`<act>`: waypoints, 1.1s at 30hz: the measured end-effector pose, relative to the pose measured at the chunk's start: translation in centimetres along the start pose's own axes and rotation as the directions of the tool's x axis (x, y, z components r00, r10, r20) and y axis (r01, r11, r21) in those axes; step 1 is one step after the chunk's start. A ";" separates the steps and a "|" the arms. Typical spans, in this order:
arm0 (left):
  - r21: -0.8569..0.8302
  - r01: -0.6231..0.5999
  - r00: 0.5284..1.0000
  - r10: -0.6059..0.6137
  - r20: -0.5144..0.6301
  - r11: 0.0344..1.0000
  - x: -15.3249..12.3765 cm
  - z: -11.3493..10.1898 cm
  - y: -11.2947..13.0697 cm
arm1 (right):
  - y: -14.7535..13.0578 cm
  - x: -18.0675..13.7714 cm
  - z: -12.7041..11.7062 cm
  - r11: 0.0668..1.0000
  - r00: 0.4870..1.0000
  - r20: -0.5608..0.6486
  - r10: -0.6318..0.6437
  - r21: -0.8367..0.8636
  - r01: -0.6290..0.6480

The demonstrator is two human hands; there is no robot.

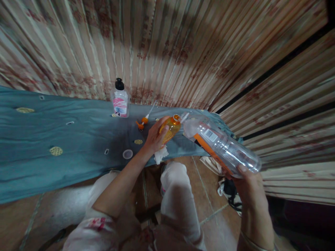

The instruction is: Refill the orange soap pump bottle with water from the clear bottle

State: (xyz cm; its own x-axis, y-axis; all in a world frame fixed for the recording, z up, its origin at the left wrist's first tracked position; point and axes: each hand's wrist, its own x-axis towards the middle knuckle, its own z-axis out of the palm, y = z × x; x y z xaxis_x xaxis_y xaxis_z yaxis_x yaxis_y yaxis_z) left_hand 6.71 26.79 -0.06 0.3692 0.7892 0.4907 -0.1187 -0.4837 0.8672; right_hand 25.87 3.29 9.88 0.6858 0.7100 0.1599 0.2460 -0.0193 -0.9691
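My left hand (155,136) is wrapped round an amber bottle (171,129), tilted with its uncapped mouth up and to the right. A crumpled white tissue (161,154) shows just below that hand. In my right hand (244,179) is a large clear plastic bottle (222,144) with an orange label, gripped near its base. It leans over so that its neck is close to the amber bottle's mouth; whether the two touch I cannot tell. An orange pump top (142,122) with a pale tube lies on the cloth, left of my left hand.
On the teal cloth (86,129) stands a clear bottle with a black cap and pink label (120,101). A small round cap (127,154) lies nearer me. Pleated curtains (146,52) hang behind and to the right. Below is a tiled floor (206,195) with dark and white items (230,191).
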 end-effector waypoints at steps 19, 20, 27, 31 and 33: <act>0.018 0.019 1.000 -0.019 -0.001 1.000 0.0 0.0 0.0 | 0.3 0.1 -0.1 1.000 1.000 -0.001 -0.016 0.000 0.016; 0.020 0.017 1.000 -0.017 0.000 1.000 0.0 0.0 0.1 | 0.4 0.1 -0.1 1.000 1.000 -0.003 -0.015 -0.003 0.015; 0.020 0.006 1.000 -0.007 0.006 1.000 0.0 -0.1 0.0 | 0.1 0.1 0.0 1.000 0.999 -0.043 -0.002 0.013 0.003; 0.031 0.006 1.000 -0.006 0.006 1.000 0.0 -0.1 -0.1 | 0.1 0.1 -0.1 1.000 1.000 0.005 -0.013 -0.026 0.013; 0.029 0.011 1.000 -0.011 0.002 1.000 0.0 0.0 -0.1 | 0.0 0.1 -0.1 0.999 1.000 0.010 -0.020 -0.032 0.021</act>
State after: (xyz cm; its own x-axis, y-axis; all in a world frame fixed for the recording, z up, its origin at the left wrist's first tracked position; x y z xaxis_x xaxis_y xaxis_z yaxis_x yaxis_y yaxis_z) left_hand 6.71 26.86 -0.13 0.3722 0.7937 0.4810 -0.0878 -0.4858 0.8696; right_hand 26.02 3.28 9.88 0.6740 0.7170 0.1779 0.2818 -0.0270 -0.9591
